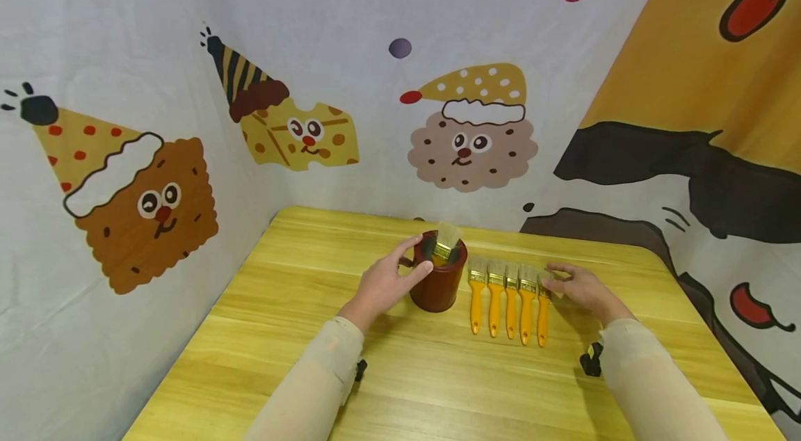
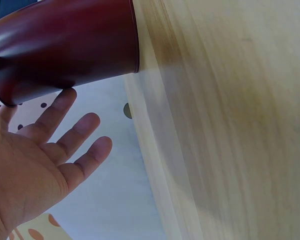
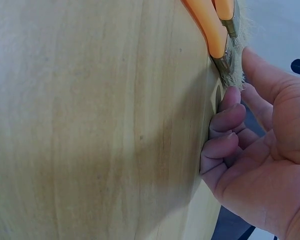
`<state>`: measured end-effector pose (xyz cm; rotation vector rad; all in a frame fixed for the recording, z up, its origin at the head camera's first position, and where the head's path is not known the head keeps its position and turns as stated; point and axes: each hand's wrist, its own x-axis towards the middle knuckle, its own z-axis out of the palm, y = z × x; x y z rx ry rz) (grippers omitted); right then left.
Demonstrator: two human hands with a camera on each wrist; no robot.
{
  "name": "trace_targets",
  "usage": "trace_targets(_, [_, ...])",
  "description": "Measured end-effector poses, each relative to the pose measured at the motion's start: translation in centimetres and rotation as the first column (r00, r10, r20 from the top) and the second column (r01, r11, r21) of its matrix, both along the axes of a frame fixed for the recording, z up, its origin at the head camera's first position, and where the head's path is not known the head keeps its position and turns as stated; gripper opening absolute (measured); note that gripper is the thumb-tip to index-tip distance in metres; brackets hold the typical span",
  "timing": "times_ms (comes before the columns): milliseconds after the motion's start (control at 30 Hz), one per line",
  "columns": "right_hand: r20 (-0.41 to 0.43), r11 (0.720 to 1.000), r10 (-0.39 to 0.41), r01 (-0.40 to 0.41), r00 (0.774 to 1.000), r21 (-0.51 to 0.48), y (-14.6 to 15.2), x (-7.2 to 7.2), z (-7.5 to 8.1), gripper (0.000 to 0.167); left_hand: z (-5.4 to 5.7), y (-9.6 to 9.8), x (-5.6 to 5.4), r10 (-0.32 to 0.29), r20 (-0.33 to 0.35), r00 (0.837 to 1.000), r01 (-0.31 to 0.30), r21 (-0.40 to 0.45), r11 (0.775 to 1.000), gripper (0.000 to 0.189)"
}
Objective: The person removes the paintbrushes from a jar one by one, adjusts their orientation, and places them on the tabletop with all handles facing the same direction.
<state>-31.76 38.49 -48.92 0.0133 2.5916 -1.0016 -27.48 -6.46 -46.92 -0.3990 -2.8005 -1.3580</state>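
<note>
A dark red mug (image 1: 433, 288) stands upright near the back edge of the table, with a paintbrush (image 1: 447, 241) in it, bristles up. My left hand (image 1: 383, 288) holds the mug near its rim, thumb in front and index finger behind. In the left wrist view the other fingers (image 2: 84, 160) spread away from the mug's wall. To its right lies a row of several yellow-handled paintbrushes (image 1: 511, 298), bristles away from me. My right hand (image 1: 587, 293) is at the bristles of the rightmost paintbrush (image 1: 542, 319), fingers bent loosely, thumb and index finger apart.
The wooden table (image 1: 438, 385) ends just behind the mug. Beyond it hangs a white cloth (image 1: 350, 3) with cartoon prints, which also runs along the left side. A dark wrist device (image 1: 591, 359) shows under the right sleeve.
</note>
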Motion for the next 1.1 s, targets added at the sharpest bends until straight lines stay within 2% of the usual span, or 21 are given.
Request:
trace_targets(200, [0.001,1.000,-0.001,0.001,1.000,-0.006,0.1,0.1,0.0,0.081,0.1,-0.1,0.1,-0.004,0.001,1.000,0.004,-0.011,1.000,0.070])
trace_targets(367, [-0.011,1.000,-0.001,0.001,1.000,-0.007,0.3,0.5,0.3,0.090,0.2,0.0,0.2,-0.009,0.002,1.000,0.009,-0.007,1.000,0.069])
trace_targets(533, [-0.047,0.997,-0.041,0.038,0.998,-0.064,0.9,0.7,1.1,0.096,0.3,-0.1,0.2,-0.012,-0.002,1.000,0.012,-0.017,1.000,0.069])
trace_targets(700, [-0.130,0.987,-0.131,0.117,0.983,-0.113,1.3,0.4,1.9,0.100,0.2,0.0,0.1,-0.004,-0.007,1.000,0.004,-0.012,1.000,0.071])
trace_targets(800, [-0.205,0.986,-0.162,0.149,0.965,-0.080,1.1,0.3,2.4,0.101,0.2,0.0,0.1,-0.002,-0.007,1.000,0.002,-0.007,1.000,0.071])
trace_targets(933, [-0.307,0.990,-0.135,0.143,0.942,0.003,-0.2,0.4,3.3,0.096,0.2,0.0,0.1,-0.006,-0.010,1.000,0.006,-0.008,1.000,0.070])
trace_targets(1100, [-0.359,0.997,-0.063,0.073,0.931,0.015,-3.5,0.5,4.5,0.089,0.2,-0.1,0.2,-0.008,-0.008,1.000,0.008,-0.007,1.000,0.069])
